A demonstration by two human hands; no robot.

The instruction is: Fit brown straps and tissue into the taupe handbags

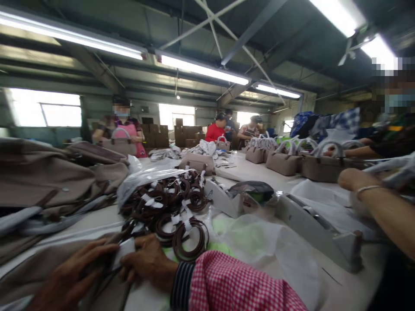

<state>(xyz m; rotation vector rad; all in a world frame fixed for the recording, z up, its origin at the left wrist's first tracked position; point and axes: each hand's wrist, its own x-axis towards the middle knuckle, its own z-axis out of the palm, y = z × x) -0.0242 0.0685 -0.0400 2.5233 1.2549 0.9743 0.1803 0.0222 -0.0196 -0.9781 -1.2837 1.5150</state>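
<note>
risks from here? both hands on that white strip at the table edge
1. The pile of coiled brown straps lies right beside the right hand; a sleeve sweep might tangle or scatter them.
2. The left hand and right hand pinch the white strip over a tan bag near the table edge; it could slip off.
3. A co-worker's arm reaches close to the tape dispenser; hands may collide.

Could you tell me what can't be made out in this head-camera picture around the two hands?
- White slip between left hand and right hand: fingers cover most of it, and any print is blurred.
- Taupe bag under the hands: cut off by the bottom edge.
- Coiled brown straps: overlapping, so uncountable.
- A co-worker's forearm: the hand is hidden behind plastic.
</note>
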